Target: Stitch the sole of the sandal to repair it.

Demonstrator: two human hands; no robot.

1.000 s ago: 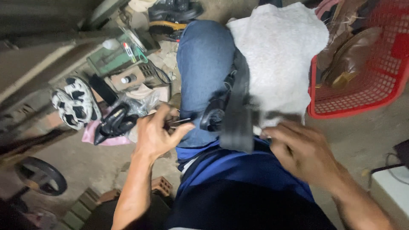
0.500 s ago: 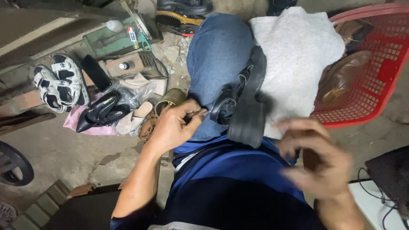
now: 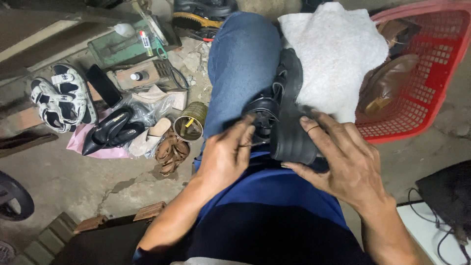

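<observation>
A black shoe [image 3: 287, 115] lies along the lap, sole to the right, long axis running away from the person. Right hand [image 3: 343, 159] spreads over its near end; left hand [image 3: 228, 157] pinches its straps.

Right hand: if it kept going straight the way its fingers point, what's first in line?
The right hand already lies on the black sandal in the lap, fingers pointing up-left. Straight on it would probably cross the sandal's straps, then the jeans-clad knee; depth is unclear.
</observation>
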